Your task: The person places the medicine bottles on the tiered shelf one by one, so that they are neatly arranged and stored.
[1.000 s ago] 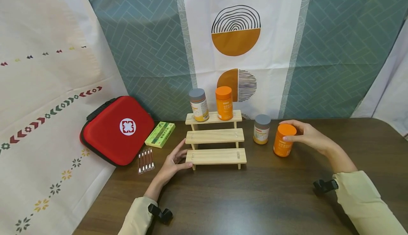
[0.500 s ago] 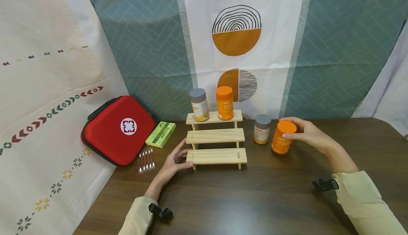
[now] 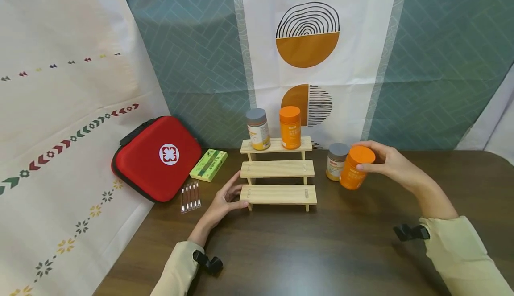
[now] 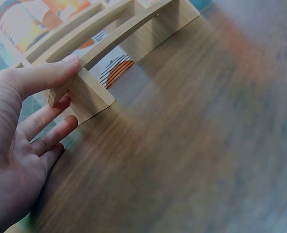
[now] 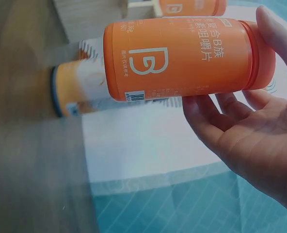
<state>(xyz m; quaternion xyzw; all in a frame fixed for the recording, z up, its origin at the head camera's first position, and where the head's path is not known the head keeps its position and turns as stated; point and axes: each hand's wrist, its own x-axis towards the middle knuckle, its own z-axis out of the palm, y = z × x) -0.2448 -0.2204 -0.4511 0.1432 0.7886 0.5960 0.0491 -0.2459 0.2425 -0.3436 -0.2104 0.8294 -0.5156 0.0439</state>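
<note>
My right hand (image 3: 391, 164) grips an orange bottle (image 3: 353, 174) near its lid, thumb on one side and fingers on the other. The bottle leans slightly and looks lifted off the table. Just left of it stands a grey-lidded bottle (image 3: 335, 164), partly covered by it in the head view. In the right wrist view the orange bottle's label (image 5: 153, 60) faces the camera. My left hand (image 3: 222, 202) holds the left end of a three-step wooden rack (image 3: 277, 169), thumb on the lowest step (image 4: 104, 51) and fingers beneath. On the top step stand another grey-lidded bottle (image 3: 258, 131) and another orange bottle (image 3: 290, 129).
A red first-aid case (image 3: 156, 162) lies at the left against the patterned cloth (image 3: 80, 140). Next to it are a green-yellow box (image 3: 209, 165) and a packet of cotton swabs (image 3: 190, 197). The dark wooden table (image 3: 289, 251) extends in front of the rack.
My right hand has brought the orange bottle left and up toward the grey-lidded bottle, tilting it more. My left hand stays at the rack. The head view has shifted a little.
</note>
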